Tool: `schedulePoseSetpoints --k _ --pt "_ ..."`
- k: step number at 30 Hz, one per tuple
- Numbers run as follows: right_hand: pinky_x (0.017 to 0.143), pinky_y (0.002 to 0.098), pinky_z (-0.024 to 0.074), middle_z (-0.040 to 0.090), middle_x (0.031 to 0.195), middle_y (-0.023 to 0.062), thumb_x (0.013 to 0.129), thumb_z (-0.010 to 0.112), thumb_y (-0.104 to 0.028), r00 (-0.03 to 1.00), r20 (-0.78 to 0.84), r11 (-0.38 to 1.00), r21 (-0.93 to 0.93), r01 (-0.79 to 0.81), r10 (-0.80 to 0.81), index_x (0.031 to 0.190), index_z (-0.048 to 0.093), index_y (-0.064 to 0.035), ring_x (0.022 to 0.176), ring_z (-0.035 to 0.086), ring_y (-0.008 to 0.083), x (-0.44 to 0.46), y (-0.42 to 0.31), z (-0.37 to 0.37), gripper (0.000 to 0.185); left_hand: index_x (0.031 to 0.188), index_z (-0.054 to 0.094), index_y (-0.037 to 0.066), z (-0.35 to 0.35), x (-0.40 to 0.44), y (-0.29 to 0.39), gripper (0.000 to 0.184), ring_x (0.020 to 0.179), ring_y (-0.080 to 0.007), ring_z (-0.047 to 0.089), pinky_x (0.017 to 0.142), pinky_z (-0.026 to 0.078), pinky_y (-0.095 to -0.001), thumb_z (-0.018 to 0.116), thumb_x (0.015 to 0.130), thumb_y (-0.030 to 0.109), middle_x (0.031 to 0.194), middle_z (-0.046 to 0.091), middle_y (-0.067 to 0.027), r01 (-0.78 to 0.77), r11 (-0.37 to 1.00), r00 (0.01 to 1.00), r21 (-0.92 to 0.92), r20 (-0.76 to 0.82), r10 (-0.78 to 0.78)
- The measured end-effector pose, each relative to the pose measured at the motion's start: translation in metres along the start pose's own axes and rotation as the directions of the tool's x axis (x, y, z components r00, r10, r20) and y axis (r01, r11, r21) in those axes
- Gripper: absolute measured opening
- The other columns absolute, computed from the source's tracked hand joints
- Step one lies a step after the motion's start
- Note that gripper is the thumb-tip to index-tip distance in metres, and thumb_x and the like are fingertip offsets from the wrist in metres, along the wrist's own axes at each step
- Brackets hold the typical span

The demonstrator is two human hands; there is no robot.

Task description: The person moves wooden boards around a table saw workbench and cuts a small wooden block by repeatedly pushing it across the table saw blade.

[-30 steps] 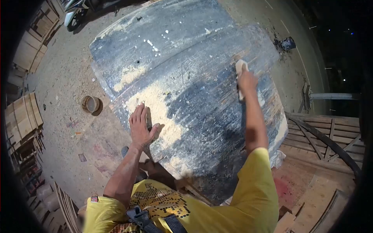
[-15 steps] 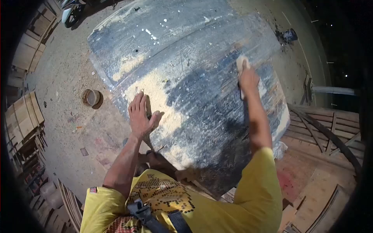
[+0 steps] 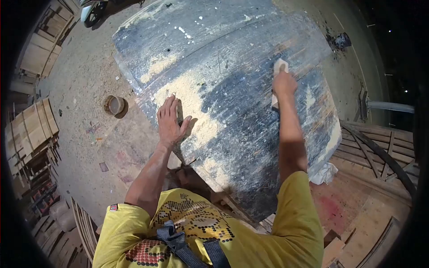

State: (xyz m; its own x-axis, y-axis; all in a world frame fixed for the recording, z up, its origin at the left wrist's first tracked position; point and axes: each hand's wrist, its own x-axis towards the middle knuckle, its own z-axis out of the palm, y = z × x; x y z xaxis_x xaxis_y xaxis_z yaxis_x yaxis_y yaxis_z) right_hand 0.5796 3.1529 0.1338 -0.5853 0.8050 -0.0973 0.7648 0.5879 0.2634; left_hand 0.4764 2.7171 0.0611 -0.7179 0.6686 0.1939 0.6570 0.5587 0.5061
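Note:
A large worn board [image 3: 241,138] with dark, scratched blue-grey paint lies in front of me, pale dust scattered over it. My right hand [image 3: 285,85] grips a long pale wooden block [image 3: 280,66] and holds it against the far right part of the board. The block's front end sticks out past my fingers; its middle is hidden under my palm. My left hand [image 3: 171,124] lies flat near the board's left edge, fingers spread, on a thick patch of sawdust [image 3: 192,100]. It holds nothing.
A small round tub [image 3: 115,105] stands on the concrete floor left of the board. Wooden planks [image 3: 33,127] are stacked at the far left. Slatted wooden frames [image 3: 380,147] lie at the right, near a dark can [image 3: 342,40]. A wheel [image 3: 93,14] shows at the top left.
My right hand and the block have shifted a little left across the board. My left hand stays in place on the sawdust. The whole view has shifted slightly.

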Motion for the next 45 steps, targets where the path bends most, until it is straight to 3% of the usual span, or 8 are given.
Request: schedulePoseSetpoints --k 6,17,24,32,35,40,44,45 --pt "0.055 0.03 0.0562 0.058 0.115 0.0228 0.1 0.062 -0.028 0.872 -0.028 0.861 0.144 0.488 -0.489 0.158 0.04 -0.0133 0.077 0.065 0.0237 -0.2 -0.098 -0.009 0.064 0.151 0.04 0.004 -0.001 -0.001 0.001 0.074 0.148 -0.0349 0.033 0.12 0.025 -0.0515 0.06 0.098 0.051 0.159 0.038 -0.0159 0.017 1.0 1.0 -0.012 0.01 -0.017" --pt "0.092 0.0511 0.0423 0.051 0.136 0.0202 0.096 0.062 -0.013 0.951 -0.308 0.997 0.067 0.045 -0.023 0.161 0.035 -0.034 0.116 0.054 0.0352 0.02 -0.071 0.004 0.073 0.15 0.042 0.002 -0.004 0.001 0.001 0.075 0.147 -0.0366 0.035 0.119 0.025 -0.0518 0.056 0.099 0.055 0.157 0.04 -0.018 0.004 1.0 1.0 -0.01 0.017 -0.004" --pt "0.09 0.0481 0.0441 0.059 0.127 0.0199 0.09 0.068 -0.003 0.708 -0.409 0.732 0.128 0.669 -0.576 0.162 0.032 -0.0367 0.113 0.056 0.0341 -0.079 -0.134 0.014 0.087 0.151 0.039 0.0 -0.008 0.002 0.001 0.079 0.148 -0.0384 0.032 0.119 0.023 -0.0532 0.054 0.098 0.057 0.16 0.035 -0.021 -0.005 1.0 0.998 -0.017 0.063 0.006" --pt "0.084 0.0462 0.052 0.059 0.116 0.0206 0.1 0.059 -0.019 0.911 -0.385 0.988 0.091 -0.123 0.148 0.162 0.026 -0.0397 0.109 0.059 0.036 0.115 -0.144 -0.005 0.074 0.152 0.036 -0.002 -0.013 0.006 0.002 0.088 0.15 -0.0429 0.025 0.12 0.018 -0.0562 0.052 0.097 0.065 0.162 0.028 -0.0251 0.031 0.998 0.98 -0.056 0.2 -0.019" --pt "0.099 0.0539 0.047 0.058 0.126 0.0222 0.097 0.062 -0.011 0.999 -0.039 0.999 0.032 -0.006 0.008 0.163 0.027 -0.0332 0.117 0.058 0.0353 0.05 -0.253 -0.07 0.078 0.152 0.039 0.001 -0.012 0.006 -0.002 0.086 0.152 -0.0414 0.023 0.122 0.015 -0.056 0.05 0.097 0.065 0.163 0.026 -0.0244 0.0 0.998 0.961 -0.066 0.277 0.018" --pt "0.098 0.0532 0.0456 0.061 0.126 0.0202 0.098 0.062 -0.009 0.843 -0.228 0.839 0.148 0.524 -0.487 0.157 0.043 -0.0285 0.115 0.058 0.0333 -0.005 -0.336 -0.051 0.065 0.155 0.038 0.007 -0.026 0.009 -0.013 0.076 0.153 -0.0379 0.024 0.122 0.018 -0.0561 0.055 0.099 0.055 0.164 0.027 -0.0238 -0.021 0.98 0.905 -0.198 0.413 0.103" --pt "0.077 0.0434 0.0566 0.069 0.101 0.0177 0.094 0.069 -0.016 0.741 -0.665 0.819 0.374 0.435 -0.09 0.15 0.049 -0.0031 0.082 0.064 0.0329 -0.002 -0.249 -0.039 0.061 0.152 0.04 0.007 -0.044 0.032 -0.065 0.072 0.144 -0.0431 0.037 0.118 0.028 -0.0589 0.071 0.091 0.029 0.158 0.035 -0.0263 -0.154 0.736 0.862 -0.66 0.275 0.426" --pt "0.074 0.0436 0.0585 0.069 0.1 0.0177 0.095 0.07 -0.022 0.898 -0.423 0.871 0.479 0.109 0.12 0.151 0.049 -0.0053 0.083 0.067 0.0341 -0.02 -0.228 -0.039 0.062 0.149 0.043 0.006 -0.063 0.058 -0.081 0.065 0.142 -0.0428 0.04 0.117 0.029 -0.0569 0.067 0.092 0.026 0.153 0.041 -0.0277 -0.152 0.78 0.845 -0.607 0.33 0.422"
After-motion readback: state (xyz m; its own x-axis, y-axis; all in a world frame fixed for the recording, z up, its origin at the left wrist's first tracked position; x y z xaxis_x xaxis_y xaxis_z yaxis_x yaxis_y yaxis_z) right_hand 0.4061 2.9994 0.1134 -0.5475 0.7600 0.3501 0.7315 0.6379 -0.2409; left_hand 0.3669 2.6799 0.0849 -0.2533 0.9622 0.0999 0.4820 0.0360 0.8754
